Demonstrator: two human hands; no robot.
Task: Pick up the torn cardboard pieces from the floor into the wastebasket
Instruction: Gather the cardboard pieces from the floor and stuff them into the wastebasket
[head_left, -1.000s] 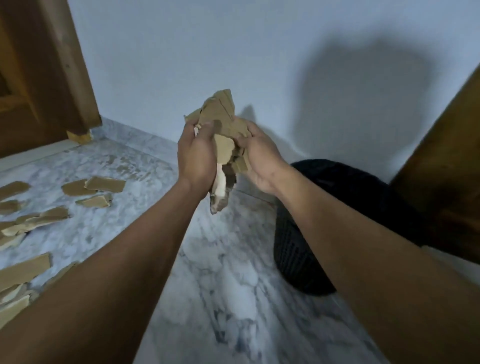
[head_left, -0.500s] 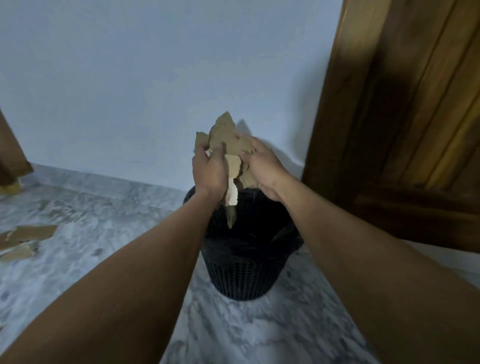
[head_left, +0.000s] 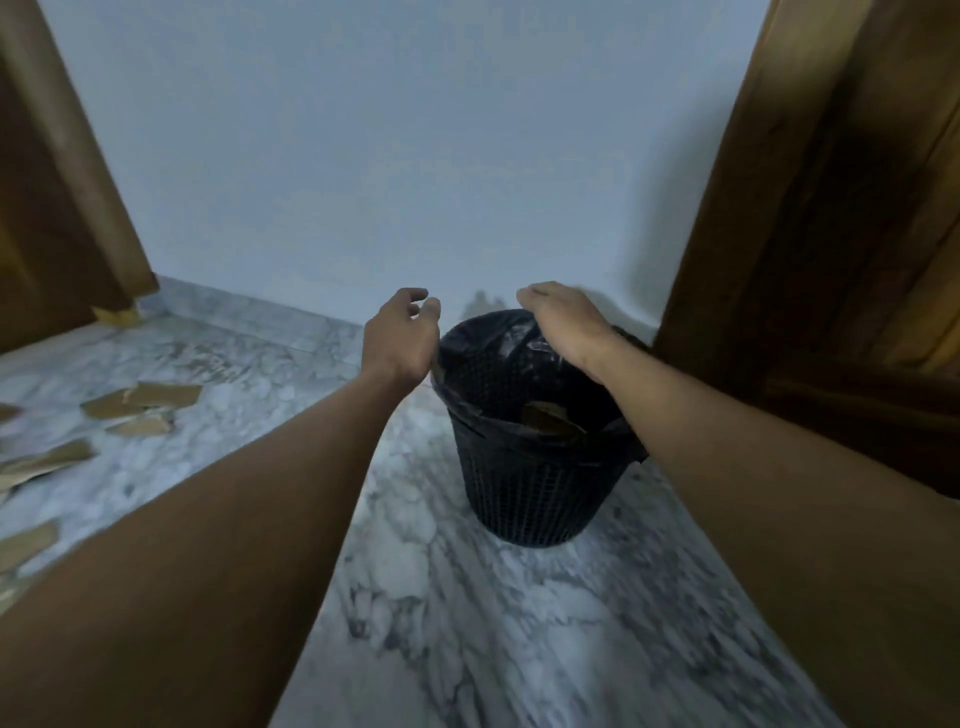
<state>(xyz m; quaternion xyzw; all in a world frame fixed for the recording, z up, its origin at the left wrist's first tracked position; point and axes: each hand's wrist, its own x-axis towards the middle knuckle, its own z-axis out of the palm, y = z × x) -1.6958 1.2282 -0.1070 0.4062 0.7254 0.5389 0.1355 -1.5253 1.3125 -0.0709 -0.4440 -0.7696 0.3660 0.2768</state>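
A black mesh wastebasket (head_left: 535, 493) with a dark liner stands on the marble floor near the wall. Brown cardboard pieces (head_left: 548, 418) lie inside it. My left hand (head_left: 400, 338) hovers just left of the rim, fingers loosely curled and apart, holding nothing. My right hand (head_left: 566, 322) hangs palm down over the basket's far right rim, also holding nothing. Several torn cardboard pieces (head_left: 140, 400) lie scattered on the floor at the left, some cut off by the frame edge.
A wooden door (head_left: 841, 234) stands close to the right of the basket. Another wooden panel (head_left: 57, 208) rises at the far left, with a cardboard scrap (head_left: 117, 314) at its foot. A pale wall (head_left: 389, 156) closes the back.
Both hands held a bundle of cardboard above the basket; they have let go and moved apart, and the pieces now lie inside the basket.
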